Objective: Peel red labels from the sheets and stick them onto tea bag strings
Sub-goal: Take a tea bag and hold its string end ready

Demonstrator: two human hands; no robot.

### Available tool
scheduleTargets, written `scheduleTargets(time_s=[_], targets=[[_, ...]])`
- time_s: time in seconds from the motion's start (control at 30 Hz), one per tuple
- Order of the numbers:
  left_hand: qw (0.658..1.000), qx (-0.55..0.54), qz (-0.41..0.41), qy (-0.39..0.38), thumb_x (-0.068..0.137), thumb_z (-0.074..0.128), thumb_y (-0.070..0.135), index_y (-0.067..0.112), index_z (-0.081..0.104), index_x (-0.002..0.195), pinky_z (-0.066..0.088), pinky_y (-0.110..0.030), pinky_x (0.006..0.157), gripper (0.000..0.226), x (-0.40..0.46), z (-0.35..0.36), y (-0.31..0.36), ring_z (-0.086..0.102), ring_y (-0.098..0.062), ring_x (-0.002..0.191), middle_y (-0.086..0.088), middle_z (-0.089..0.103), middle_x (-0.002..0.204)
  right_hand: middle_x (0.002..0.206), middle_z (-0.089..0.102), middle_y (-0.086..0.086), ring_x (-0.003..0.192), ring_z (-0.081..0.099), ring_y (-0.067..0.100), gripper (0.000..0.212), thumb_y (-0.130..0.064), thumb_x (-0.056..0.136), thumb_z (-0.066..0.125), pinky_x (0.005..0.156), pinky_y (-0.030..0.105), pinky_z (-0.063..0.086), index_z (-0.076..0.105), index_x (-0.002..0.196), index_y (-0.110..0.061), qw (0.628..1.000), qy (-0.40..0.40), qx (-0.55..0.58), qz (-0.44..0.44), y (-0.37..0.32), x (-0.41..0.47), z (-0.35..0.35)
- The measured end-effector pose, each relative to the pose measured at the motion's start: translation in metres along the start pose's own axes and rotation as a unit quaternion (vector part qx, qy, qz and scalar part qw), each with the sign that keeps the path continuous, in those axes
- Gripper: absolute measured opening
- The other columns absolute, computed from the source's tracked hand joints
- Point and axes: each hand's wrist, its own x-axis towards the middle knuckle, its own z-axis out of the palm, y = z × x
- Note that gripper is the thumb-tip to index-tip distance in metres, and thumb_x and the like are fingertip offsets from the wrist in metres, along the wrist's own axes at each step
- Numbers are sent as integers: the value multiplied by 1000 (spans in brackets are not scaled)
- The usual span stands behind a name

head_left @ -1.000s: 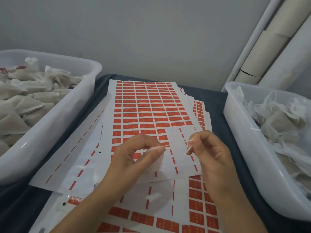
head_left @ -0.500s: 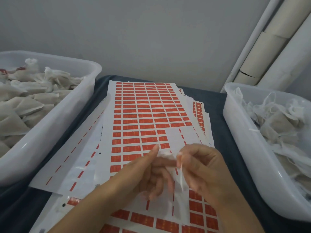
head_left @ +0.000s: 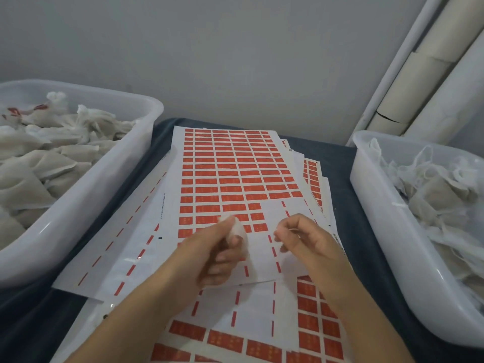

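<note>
White tea bag (head_left: 237, 231) gripped in my left hand (head_left: 214, 254), fingers curled round it, above the red label sheet (head_left: 230, 176). Right hand (head_left: 306, 239) just beside, fingertips pinched together, possibly on the string; too blurred to confirm. Bins (head_left: 377, 205) flank the sheets.

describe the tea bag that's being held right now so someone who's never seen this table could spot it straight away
Between the two white plastic tubs, red label sheets cover the dark table. Just above the near, peeled part of the top sheet, the left hand grips one white tea bag. It is the only bag outside the tubs; all the others lie heaped inside them.
</note>
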Motion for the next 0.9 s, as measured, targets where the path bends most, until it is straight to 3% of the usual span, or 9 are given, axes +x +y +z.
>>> scheduleTargets(time_s=[0.13, 0.2, 0.27, 0.3, 0.37, 0.43, 0.5, 0.73, 0.9], targets=[[989, 136, -16, -53, 86, 49, 42, 18, 48, 55, 30, -14, 38, 39, 11, 2, -13, 32, -6, 35, 5, 41, 45, 93, 60, -27, 101, 52, -10, 5, -35, 88, 51, 85, 0, 36, 52, 85, -38, 978, 82, -88, -168, 8, 0, 21], [967, 86, -106, -215, 77, 62, 38, 20, 57, 62, 37, -11, 37, 24, 19, -1, -8, 44, -2, 33, 10, 50, 43, 101, 62, -24, 106, 53, -7, 6, -34, 88, 48, 90, 3, 37, 53, 88, -37, 978, 66, -62, -190, 10, -2, 27], [945, -6, -100, -310, 79, 65, 39, 27, 66, 75, 43, -9, 45, 13, 23, -3, -16, 56, 3, 42, 16, 61, 51, 103, 63, -25, 103, 58, -5, 11, -39, 88, 45, 87, 7, 43, 54, 90, -34, 986, 22, -9, -163, 10, -4, 32], [952, 43, -85, -292, 84, 62, 36, 31, 64, 74, 43, -11, 44, 11, 22, -5, -21, 55, 3, 40, 16, 59, 49, 102, 63, -26, 99, 59, -5, 14, -43, 88, 43, 84, 8, 46, 53, 90, -33, 989, 8, 6, -148, 11, -4, 35], [961, 236, -20, -141, 89, 54, 32, 35, 58, 68, 39, -13, 42, 22, 18, -1, -18, 47, 0, 39, 12, 54, 48, 95, 63, -24, 94, 59, -5, 12, -43, 88, 43, 77, 7, 47, 51, 89, -34, 991, 26, -4, -130, 13, -3, 38], [937, 317, 138, -52, 89, 55, 31, 37, 59, 76, 42, -10, 49, 14, 11, 8, -20, 49, 1, 50, 9, 59, 64, 85, 62, -21, 90, 59, -7, 9, -40, 85, 43, 73, 5, 47, 50, 87, -34, 990, 82, -17, -115, 16, -1, 37], [905, 362, 221, -12, 89, 56, 30, 37, 54, 83, 46, -15, 59, 9, 11, 7, -28, 53, 0, 64, 8, 60, 75, 83, 61, -23, 89, 58, -7, 11, -42, 81, 44, 72, 6, 47, 51, 86, -34, 989, 114, 3, -92, 17, 1, 31], [892, 363, 271, -12, 80, 40, 52, 39, 54, 88, 48, -14, 66, 21, 12, 7, -32, 57, -4, 76, 16, 60, 88, 87, 64, -22, 82, 66, 1, 39, -40, 68, 65, 66, 17, 55, 53, 104, -32, 988, 28, 155, -3, 12, 5, 20], [901, 347, 261, -12, 79, 44, 49, 37, 56, 88, 50, -15, 65, 19, 12, 8, -30, 59, -3, 71, 14, 62, 85, 81, 69, -15, 79, 65, 0, 16, -38, 69, 62, 63, 8, 49, 67, 81, -28, 993, -9, 113, -25, 11, 3, 13]])
